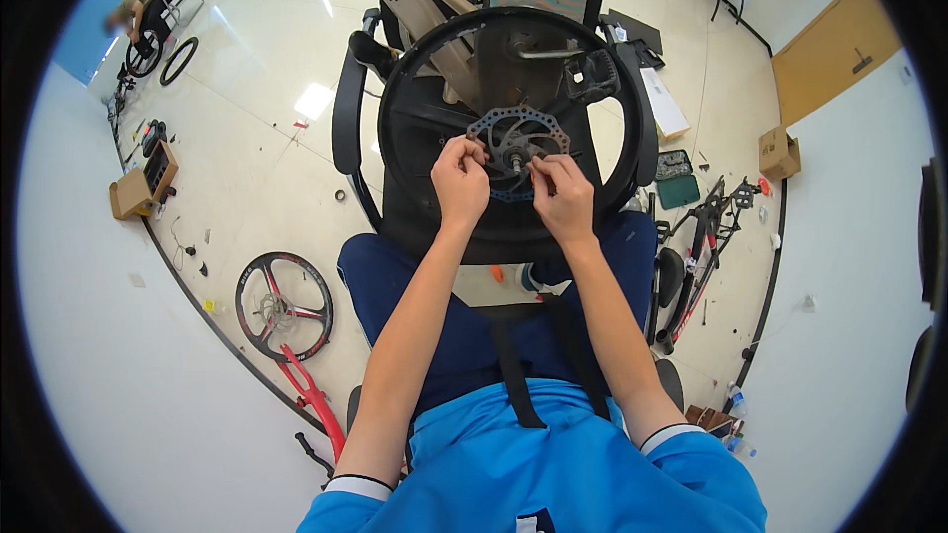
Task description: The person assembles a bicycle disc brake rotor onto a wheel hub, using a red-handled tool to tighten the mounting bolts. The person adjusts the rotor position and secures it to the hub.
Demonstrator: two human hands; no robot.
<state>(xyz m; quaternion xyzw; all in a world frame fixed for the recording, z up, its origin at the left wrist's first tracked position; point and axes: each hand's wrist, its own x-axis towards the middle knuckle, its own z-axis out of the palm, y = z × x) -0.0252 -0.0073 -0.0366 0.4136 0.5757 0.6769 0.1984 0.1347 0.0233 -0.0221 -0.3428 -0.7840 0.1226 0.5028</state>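
Note:
A black bicycle wheel point(393, 138) lies flat across the seat of a black office chair point(348, 104) in front of me. At its hub sits a brake disc point(525, 120) with holes along its rim, and a threaded axle point(516, 164) sticks up from the middle. My left hand point(461, 183) is closed at the disc's left side, fingertips pinched together. Just right of the axle, my right hand point(564, 195) is closed in a pinch too. What either hand's fingers hold is too small to tell. A pedal point(591, 76) and a hex key point(548, 53) show at the wheel's far side.
A second wheel point(284, 308) and a red fork point(314, 397) lie on the left floor. A bicycle frame point(706, 247) and a green tool case point(677, 190) are at right. Cardboard boxes point(779, 153) stand near the walls. Another person point(138, 15) works far left.

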